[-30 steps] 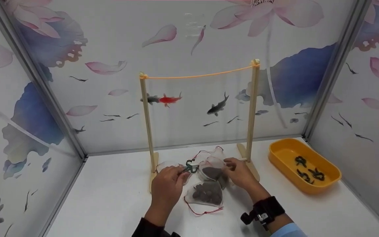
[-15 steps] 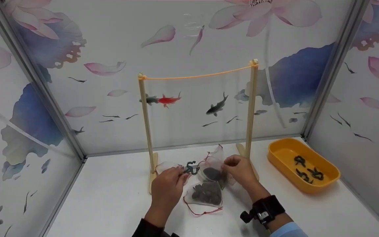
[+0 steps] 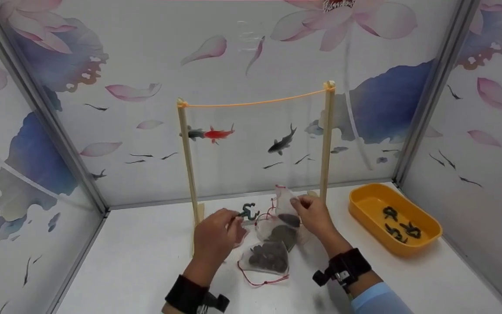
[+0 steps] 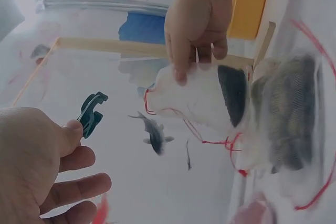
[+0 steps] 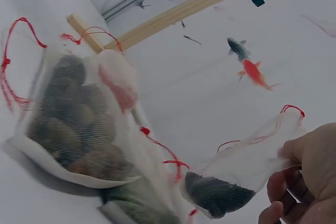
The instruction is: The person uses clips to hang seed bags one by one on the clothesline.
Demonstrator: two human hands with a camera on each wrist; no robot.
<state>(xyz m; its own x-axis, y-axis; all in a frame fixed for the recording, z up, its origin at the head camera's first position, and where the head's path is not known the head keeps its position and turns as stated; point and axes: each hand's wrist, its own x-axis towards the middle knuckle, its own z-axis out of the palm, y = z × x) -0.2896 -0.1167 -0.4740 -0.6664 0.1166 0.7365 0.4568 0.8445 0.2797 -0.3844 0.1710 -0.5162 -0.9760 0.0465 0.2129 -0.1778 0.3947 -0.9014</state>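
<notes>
Thumb and forefinger of my left hand [image 3: 217,237] pinch a dark green clothes peg [image 3: 249,211]; its hooked jaws point away from the hand. My right hand [image 3: 318,218] pinches the side of a white mesh drawstring bag [image 5: 252,156] with dark fine contents in its bottom. In the left wrist view this bag hangs with its red-stringed end away from the other bags. Just below it lies a bag with dark green contents [image 3: 282,235]. Nearer to me is a bag of brown lumps [image 3: 269,257] with a red cord. A pinkish bag [image 5: 119,85] lies partly behind my left hand.
Behind the bags, an orange cord [image 3: 255,103] runs between a left wooden post [image 3: 186,161] and a right wooden post [image 3: 327,144]. On the right stands a yellow tub [image 3: 375,231] with several green pegs [image 3: 390,213] inside. Printed panels [image 3: 146,183] enclose the white table [image 3: 137,261].
The right hand has pulled the bag with dark fine contents upward off the pile. My left hand has risen slightly, still pinching the clothes peg. The head view has shifted a little.
</notes>
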